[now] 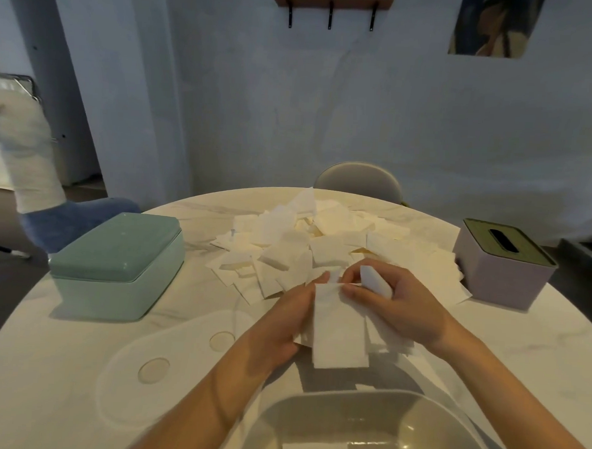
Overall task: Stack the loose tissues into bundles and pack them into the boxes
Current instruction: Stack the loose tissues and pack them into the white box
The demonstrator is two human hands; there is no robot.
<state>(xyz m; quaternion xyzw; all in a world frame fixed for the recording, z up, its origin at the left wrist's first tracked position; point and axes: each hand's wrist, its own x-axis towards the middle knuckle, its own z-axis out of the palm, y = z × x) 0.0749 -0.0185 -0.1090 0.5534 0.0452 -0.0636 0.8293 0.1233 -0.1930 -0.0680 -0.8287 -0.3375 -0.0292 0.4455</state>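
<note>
Head view: lidded green box [117, 250] beside tissue pile [307, 245]

We see a dim, bluish room with soft light falling from above and in front, so the forearms and held tissues [339, 331] throw a grey shadow toward the near edge of the tabletop [520, 342]. The wide lens bows that tabletop into a dome and stretches things at the edges. Detail is soft everywhere, and the tissue pile [307, 241] nearly washes out.

White tissues [307, 245], mint-green box [116, 264], lilac box [499, 277], marbled white table [61, 366].
</note>
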